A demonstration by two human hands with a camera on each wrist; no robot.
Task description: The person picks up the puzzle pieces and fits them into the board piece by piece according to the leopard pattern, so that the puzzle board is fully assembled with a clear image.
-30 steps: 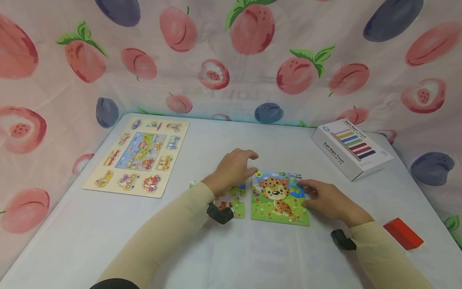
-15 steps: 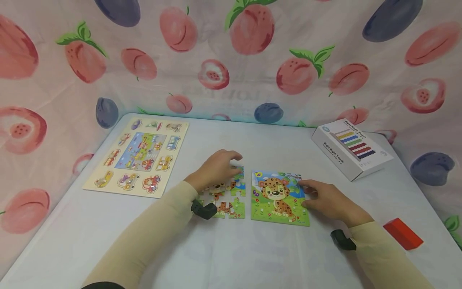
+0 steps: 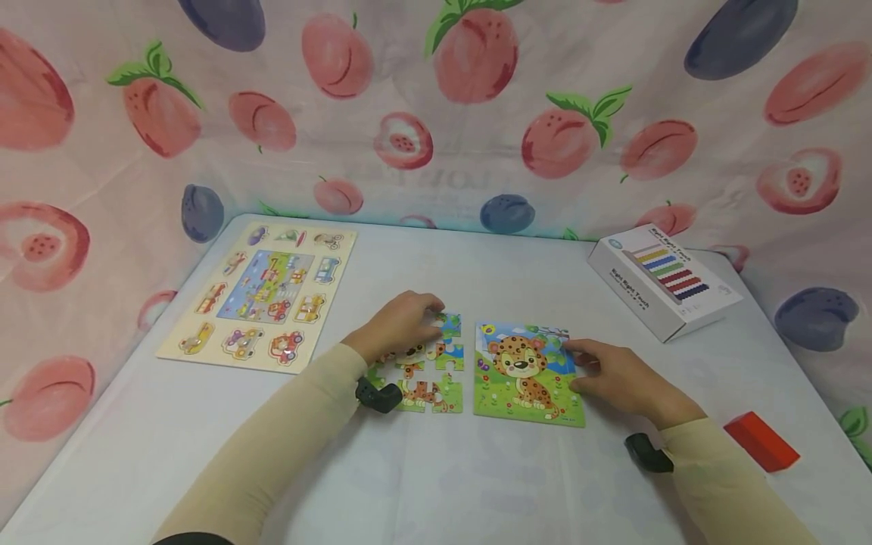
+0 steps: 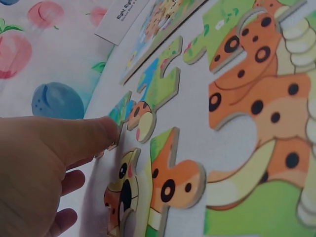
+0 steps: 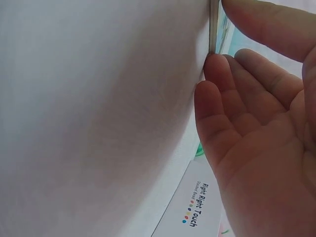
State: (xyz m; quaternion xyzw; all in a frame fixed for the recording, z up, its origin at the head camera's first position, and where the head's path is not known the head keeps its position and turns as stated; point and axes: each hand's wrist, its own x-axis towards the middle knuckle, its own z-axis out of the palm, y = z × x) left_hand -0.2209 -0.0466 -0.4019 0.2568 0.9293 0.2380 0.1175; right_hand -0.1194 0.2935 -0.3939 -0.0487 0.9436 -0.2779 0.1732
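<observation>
My left hand (image 3: pixel 402 325) is over a group of leopard jigsaw pieces (image 3: pixel 447 395) lying slightly apart on the white table. Its thumb and index finger pinch a piece at the group's far edge; in the left wrist view the thumb (image 4: pixel 106 129) covers part of that piece. Just right of them lies a square puzzle board (image 3: pixel 524 371) with a leopard picture. My right hand (image 3: pixel 620 378) holds the board's right edge, thumb nearer me and index finger farther along; the right wrist view shows the fingers (image 5: pixel 217 74) against this edge. The hand and wrist hide some pieces.
A wooden vehicle peg puzzle (image 3: pixel 259 295) lies at the left. At the back right stands a white box (image 3: pixel 661 280) with coloured strips printed on it. A red block (image 3: pixel 761 440) lies beside the right forearm. Fruit-printed cloth (image 3: pixel 436 136) hangs behind the table.
My left hand has moved left and nearer me from the board's top left corner to the loose pieces, uncovering several of them. The right hand and the board have stayed in place.
</observation>
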